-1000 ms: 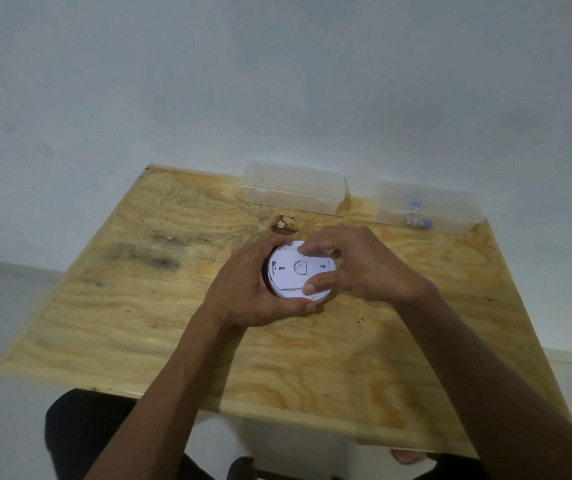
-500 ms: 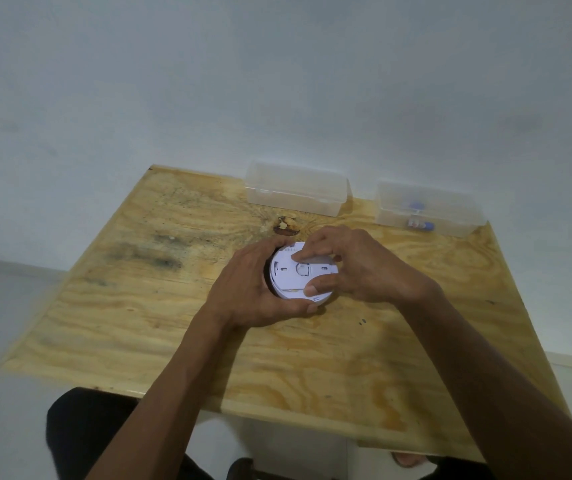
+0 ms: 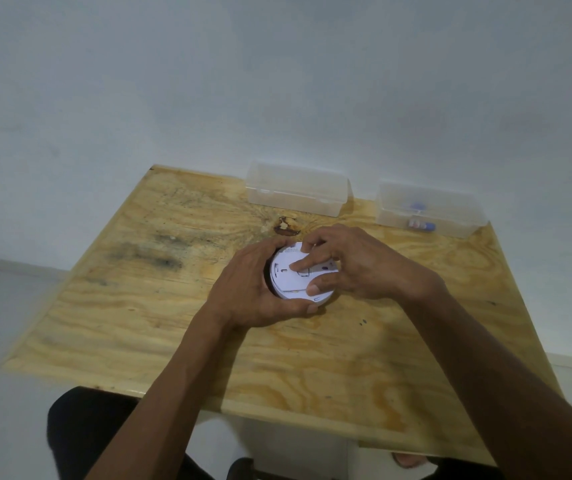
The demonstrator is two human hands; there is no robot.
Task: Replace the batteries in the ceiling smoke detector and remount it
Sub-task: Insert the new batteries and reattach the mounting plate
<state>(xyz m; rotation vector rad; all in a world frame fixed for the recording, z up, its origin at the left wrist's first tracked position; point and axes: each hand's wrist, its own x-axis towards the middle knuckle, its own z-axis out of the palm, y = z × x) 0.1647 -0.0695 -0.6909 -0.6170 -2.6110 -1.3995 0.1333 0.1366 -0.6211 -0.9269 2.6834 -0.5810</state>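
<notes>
A round white smoke detector (image 3: 289, 282) lies flat-side up on the plywood table (image 3: 173, 306), near its middle. My left hand (image 3: 253, 289) wraps around its left rim, thumb along the near edge. My right hand (image 3: 353, 261) covers the right side, with a fingertip pressed on the small square tab at the centre and the thumb on the near part of the face. Whatever lies under the flat side is hidden.
Two clear plastic boxes stand at the table's far edge against the wall: a lidded one (image 3: 296, 192) with nothing visible inside, and one to the right (image 3: 428, 209) holding small blue-tipped batteries. A dark knot (image 3: 286, 226) marks the wood behind the detector.
My right forefinger has slid further left across the detector's face onto the centre tab. My left hand keeps its hold on the rim.
</notes>
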